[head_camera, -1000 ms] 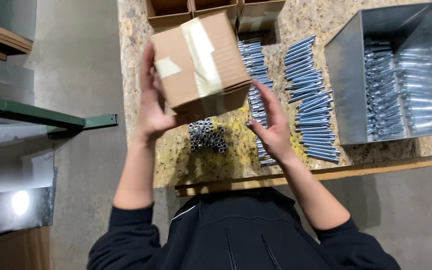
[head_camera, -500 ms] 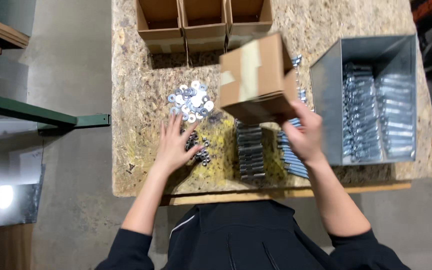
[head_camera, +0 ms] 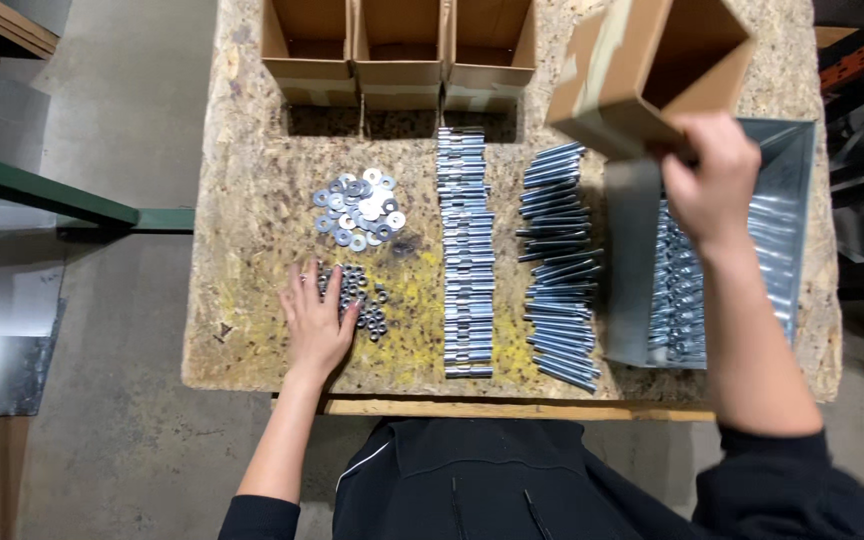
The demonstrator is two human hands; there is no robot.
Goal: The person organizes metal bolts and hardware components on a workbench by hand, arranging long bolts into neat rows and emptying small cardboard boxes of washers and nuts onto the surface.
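My right hand (head_camera: pixel 714 178) grips the lower edge of an empty brown cardboard box (head_camera: pixel 649 72), holding it up tilted over the far right of the table, above a metal bin (head_camera: pixel 792 160) full of long bolts. My left hand (head_camera: pixel 317 320) lies flat on the chipboard table (head_camera: pixel 252 200), fingers spread, touching a small pile of nuts (head_camera: pixel 362 298). Beyond that pile lies a heap of flat washers (head_camera: pixel 360 208). Two neat rows of bolts lie on the table: one row in the middle (head_camera: pixel 467 250), one to its right (head_camera: pixel 560 265).
Three open cardboard boxes (head_camera: pixel 397 50) stand side by side at the table's far edge. A wooden strip (head_camera: pixel 512 408) runs along the near edge. A green metal beam (head_camera: pixel 42 190) crosses the concrete floor on the left.
My right hand has carried the box up and to the right, over the metal bin. My left hand has settled flat on the nuts. The view has pulled back.
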